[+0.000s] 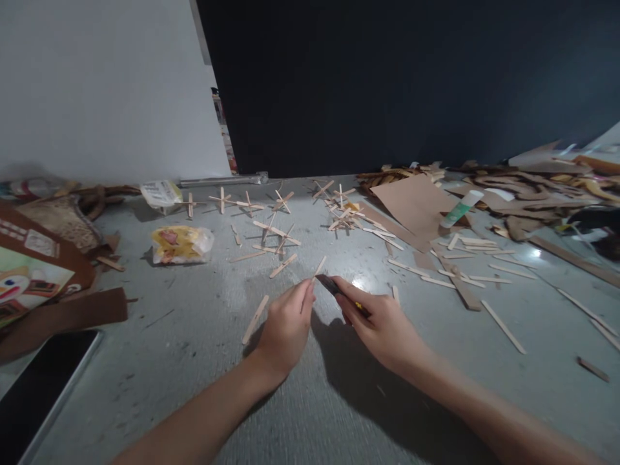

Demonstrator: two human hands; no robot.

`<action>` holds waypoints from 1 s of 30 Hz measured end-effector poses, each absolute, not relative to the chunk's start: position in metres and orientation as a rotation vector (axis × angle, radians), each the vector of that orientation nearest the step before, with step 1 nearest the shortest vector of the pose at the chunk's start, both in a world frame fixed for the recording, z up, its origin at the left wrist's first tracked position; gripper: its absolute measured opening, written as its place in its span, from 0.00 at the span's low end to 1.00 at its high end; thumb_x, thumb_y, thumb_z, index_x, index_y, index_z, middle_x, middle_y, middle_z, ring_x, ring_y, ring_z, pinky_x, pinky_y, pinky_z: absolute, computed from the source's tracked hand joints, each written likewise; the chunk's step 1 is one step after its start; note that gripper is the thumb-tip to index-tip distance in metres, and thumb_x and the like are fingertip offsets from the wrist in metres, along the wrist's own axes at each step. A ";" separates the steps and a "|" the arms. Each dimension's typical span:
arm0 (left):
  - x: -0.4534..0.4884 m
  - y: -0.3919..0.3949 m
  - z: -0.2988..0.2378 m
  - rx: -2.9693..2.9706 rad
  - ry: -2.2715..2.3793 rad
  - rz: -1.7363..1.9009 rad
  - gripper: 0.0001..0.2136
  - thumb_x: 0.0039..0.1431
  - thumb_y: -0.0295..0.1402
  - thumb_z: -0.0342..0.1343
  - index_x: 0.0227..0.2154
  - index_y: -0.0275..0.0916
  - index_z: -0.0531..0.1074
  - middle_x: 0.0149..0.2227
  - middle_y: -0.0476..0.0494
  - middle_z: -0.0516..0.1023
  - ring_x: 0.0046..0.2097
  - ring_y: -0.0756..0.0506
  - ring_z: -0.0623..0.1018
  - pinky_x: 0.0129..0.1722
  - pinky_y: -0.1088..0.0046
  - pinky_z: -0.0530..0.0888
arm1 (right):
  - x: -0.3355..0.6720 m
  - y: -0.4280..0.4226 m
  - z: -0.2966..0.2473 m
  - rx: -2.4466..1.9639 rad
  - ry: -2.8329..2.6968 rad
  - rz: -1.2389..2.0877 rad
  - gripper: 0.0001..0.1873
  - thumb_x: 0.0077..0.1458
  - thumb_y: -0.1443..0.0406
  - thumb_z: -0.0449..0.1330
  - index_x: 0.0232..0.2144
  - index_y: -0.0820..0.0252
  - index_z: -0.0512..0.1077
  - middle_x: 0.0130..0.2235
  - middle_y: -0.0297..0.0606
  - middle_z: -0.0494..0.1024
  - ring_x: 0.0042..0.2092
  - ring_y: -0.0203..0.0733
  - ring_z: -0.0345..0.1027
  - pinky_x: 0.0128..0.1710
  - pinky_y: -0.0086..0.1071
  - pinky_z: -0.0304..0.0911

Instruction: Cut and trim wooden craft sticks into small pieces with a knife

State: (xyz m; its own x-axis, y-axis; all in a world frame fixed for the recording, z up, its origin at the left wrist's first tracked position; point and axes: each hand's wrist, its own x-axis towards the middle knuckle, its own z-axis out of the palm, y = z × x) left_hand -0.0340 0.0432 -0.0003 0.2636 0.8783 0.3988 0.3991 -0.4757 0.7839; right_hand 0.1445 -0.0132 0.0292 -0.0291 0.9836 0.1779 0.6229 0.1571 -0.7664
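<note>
My left hand [287,323] pinches a thin wooden craft stick [320,265], whose far end sticks out beyond the fingers. My right hand [382,323] is closed around a utility knife [329,284], dark with a bit of yellow on its handle. The knife's tip meets the stick just past my left fingertips. Beside my left hand, another craft stick [255,320] lies on the grey surface. Ahead of both hands, a short stick [283,265] lies near several crossed-stick pieces [277,232].
Loose sticks [504,326], brown cardboard [404,203] and a glue stick [461,208] lie to the right. On the left are a phone [43,387], a brown printed package [39,258] and a clear yellow packet [180,245]. A dark panel [387,84] stands behind.
</note>
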 end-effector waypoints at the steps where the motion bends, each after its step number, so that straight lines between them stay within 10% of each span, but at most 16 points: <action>1: -0.034 0.043 0.000 1.987 1.149 1.140 0.15 0.73 0.37 0.48 0.36 0.41 0.79 0.32 0.43 0.82 0.33 0.45 0.79 0.37 0.70 0.73 | 0.144 -0.013 0.030 -1.552 -1.724 0.667 0.27 0.71 0.57 0.50 0.61 0.64 0.76 0.25 0.33 0.74 0.25 0.36 0.61 0.27 0.28 0.59; 12: -0.035 0.042 -0.007 2.005 1.151 1.096 0.15 0.72 0.33 0.47 0.31 0.42 0.75 0.29 0.44 0.78 0.32 0.44 0.75 0.35 0.69 0.70 | 0.134 -0.013 0.041 -1.519 -1.593 0.933 0.23 0.68 0.57 0.52 0.50 0.64 0.80 0.23 0.32 0.68 0.24 0.36 0.56 0.24 0.29 0.56; 30: -0.032 0.045 -0.003 1.854 1.279 1.085 0.12 0.68 0.37 0.52 0.37 0.41 0.81 0.27 0.45 0.80 0.28 0.45 0.75 0.35 0.69 0.69 | 0.132 -0.011 0.037 -1.494 -1.246 1.324 0.29 0.65 0.51 0.57 0.60 0.62 0.75 0.23 0.26 0.64 0.18 0.31 0.51 0.15 0.25 0.47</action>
State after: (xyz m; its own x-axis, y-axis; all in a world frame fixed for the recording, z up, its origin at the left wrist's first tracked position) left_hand -0.0321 0.0454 -0.0030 0.1893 0.9431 0.2735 0.4232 -0.3297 0.8439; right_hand 0.1319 -0.0114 0.0374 -0.0182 0.9721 -0.2337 0.1744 -0.2271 -0.9581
